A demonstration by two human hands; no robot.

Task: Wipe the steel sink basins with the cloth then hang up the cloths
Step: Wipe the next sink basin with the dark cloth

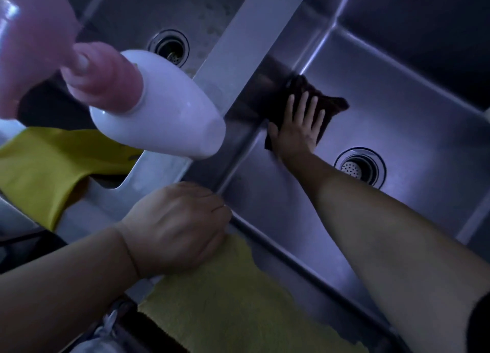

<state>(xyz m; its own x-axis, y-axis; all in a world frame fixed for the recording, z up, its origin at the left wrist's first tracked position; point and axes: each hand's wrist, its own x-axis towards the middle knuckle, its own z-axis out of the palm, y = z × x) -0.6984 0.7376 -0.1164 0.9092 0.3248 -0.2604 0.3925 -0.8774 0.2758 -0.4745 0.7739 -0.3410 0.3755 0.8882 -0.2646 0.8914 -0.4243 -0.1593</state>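
At the far left a yellow cloth point(39, 164) lies draped over the counter point(111, 206) rim, under a white bottle with a pink pump top point(156, 105) that looms close to the camera and blurs; neither is being touched; next comes the left hand point(175, 228), resting knuckles-up on the near rim of the sink, its fingers point(214, 209) curled under so that I cannot tell whether they pinch anything, though the heel of the hand sits on the edge of a second yellow cloth point(228, 305) that spreads toward the camera along the counter; beyond it the left basin point(127, 15) shows spotting around its drain point(169, 47) and looks not yet wiped; to the right of the dividing ridge point(246, 47) the right hand point(297, 129) is down in the right basin point(397, 108), fingers point(305, 105) spread wide and flat, pressing a dark cloth point(323, 105) against the basin floor hard up to the dividing wall; the cloth lies directly beneath and just beyond the fingertips, bunched at its far side, its longer side running roughly along the wall, dark brown or maroon and soft-looking; the right drain point(360, 167) sits near, to the right of the wrist; the right hand is plainly the nearer one to the working cloth, so a coming stroke would likely sweep away from the wall across the floor toward that drain, while the hanging of cloths is not yet begun.
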